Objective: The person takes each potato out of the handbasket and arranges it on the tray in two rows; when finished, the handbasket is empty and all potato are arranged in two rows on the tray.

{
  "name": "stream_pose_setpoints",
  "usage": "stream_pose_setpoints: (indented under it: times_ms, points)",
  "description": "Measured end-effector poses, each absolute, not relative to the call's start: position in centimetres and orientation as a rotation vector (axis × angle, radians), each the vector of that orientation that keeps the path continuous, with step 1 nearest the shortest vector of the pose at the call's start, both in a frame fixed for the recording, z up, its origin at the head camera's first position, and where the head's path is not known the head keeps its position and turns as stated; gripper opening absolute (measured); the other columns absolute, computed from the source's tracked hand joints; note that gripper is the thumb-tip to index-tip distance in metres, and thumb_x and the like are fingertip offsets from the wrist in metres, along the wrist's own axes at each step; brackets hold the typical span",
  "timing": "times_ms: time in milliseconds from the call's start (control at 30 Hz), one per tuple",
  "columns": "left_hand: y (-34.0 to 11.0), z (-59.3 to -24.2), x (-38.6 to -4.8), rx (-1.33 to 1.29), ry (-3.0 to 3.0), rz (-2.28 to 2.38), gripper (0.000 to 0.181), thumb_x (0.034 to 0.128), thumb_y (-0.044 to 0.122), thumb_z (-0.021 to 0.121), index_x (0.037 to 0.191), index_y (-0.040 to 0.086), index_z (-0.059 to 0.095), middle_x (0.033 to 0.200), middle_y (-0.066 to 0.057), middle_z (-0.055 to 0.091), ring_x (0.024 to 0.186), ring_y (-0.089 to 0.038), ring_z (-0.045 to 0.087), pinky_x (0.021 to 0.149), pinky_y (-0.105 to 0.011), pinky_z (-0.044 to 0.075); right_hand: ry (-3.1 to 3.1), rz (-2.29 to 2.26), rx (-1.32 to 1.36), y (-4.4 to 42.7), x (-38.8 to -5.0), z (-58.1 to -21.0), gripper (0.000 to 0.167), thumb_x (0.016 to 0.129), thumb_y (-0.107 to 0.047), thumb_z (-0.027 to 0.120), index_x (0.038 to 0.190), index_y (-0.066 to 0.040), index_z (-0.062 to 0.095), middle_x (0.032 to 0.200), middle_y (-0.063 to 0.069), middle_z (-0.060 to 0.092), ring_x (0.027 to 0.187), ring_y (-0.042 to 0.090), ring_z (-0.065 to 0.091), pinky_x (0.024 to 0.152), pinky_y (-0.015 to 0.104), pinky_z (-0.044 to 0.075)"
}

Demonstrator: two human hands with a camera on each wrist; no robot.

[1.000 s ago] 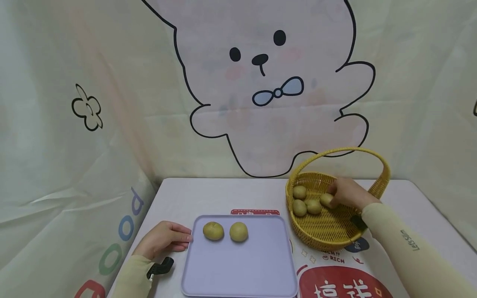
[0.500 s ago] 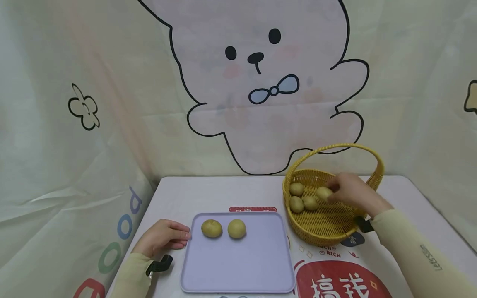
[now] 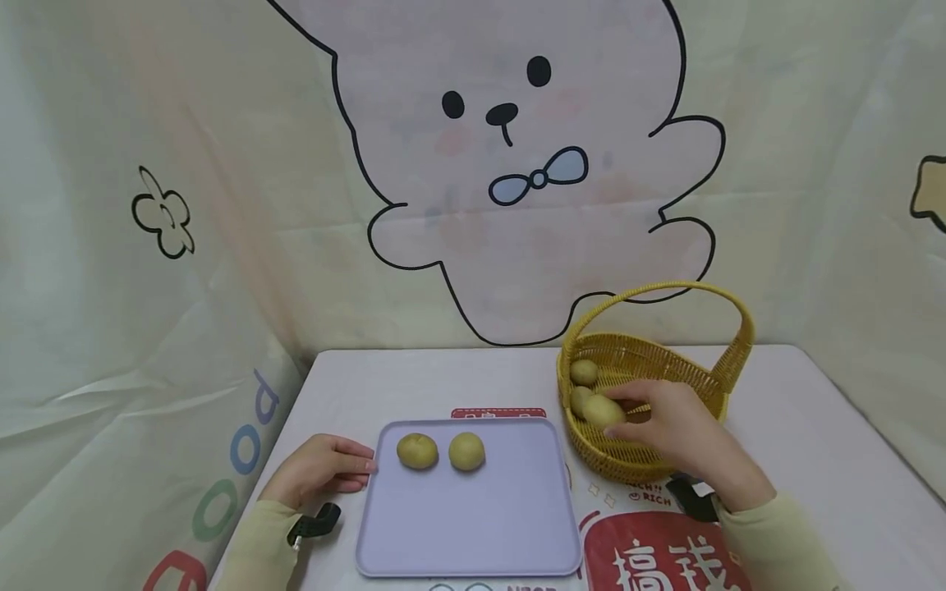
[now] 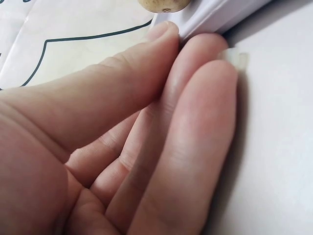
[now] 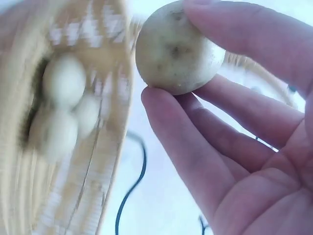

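In the head view my right hand holds a potato between thumb and fingertips, above the front of the yellow wicker basket. The right wrist view shows that same potato pinched clear of the basket wall, while other potatoes lie blurred inside. My left hand is at the left edge of the pale purple tray. Up close, its thumb and fingers pinch the tray's rim. Two potatoes, one left and one right, rest near the tray's far side.
The basket's tall arched handle rises over its opening, to the right of the tray. A white table with red printed patterns lies beneath. Behind it hangs a cloth backdrop with a cartoon bear.
My right hand has lifted a potato from the basket's inside and brought it left and nearer. My left hand keeps its place at the tray. The whole view has shifted slightly.
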State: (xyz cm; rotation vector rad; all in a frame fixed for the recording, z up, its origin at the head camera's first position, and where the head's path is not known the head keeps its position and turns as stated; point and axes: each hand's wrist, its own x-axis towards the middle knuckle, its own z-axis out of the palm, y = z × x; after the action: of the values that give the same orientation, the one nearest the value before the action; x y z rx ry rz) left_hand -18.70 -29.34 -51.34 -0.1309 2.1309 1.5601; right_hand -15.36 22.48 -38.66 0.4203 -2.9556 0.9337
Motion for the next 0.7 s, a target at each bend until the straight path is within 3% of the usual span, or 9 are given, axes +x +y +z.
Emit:
stream_pose_setpoints:
  times_ms: [267,500,700]
  points:
    - [-29.3,-51.3,-18.7,-0.138,2.134,1.57,0.037,0.0933,0.012,0.085,0.122,-0.009,0.075,0.096,-0.007,0.083,0.077,-0.013,0.078,0.074,-0.027,0.068,-2.932,1.038,0.548,16.3,-15.2,-40.3,0.042,0.084,-0.014,0.094,0.123,-0.011,0.081,0.115,0.003,0.08,0.103,0.015,0.073,0.088,0.038,0.066]
    - [-29.2,-51.2,-18.7,-0.121,2.123,1.59,0.037,0.0932,0.013,0.085,0.122,-0.009,0.076,0.097,-0.009,0.083,0.077,-0.012,0.079,0.074,-0.027,0.068,-2.942,1.144,0.554,12.8,-16.4,-42.7,0.045,0.08,-0.001,0.093,0.122,-0.004,0.08,0.12,0.01,0.08,0.107,0.024,0.077,0.094,0.046,0.067]
    - [-29.5,-51.3,-18.7,-0.15,2.136,1.58,0.036,0.0929,0.014,0.086,0.12,-0.007,0.077,0.098,-0.01,0.083,0.078,-0.013,0.079,0.075,-0.028,0.069,-2.974,1.083,0.505,11.0,-17.3,-44.9,0.044,0.074,0.002,0.095,0.116,-0.006,0.081,0.114,0.007,0.081,0.103,0.019,0.075,0.093,0.043,0.065]
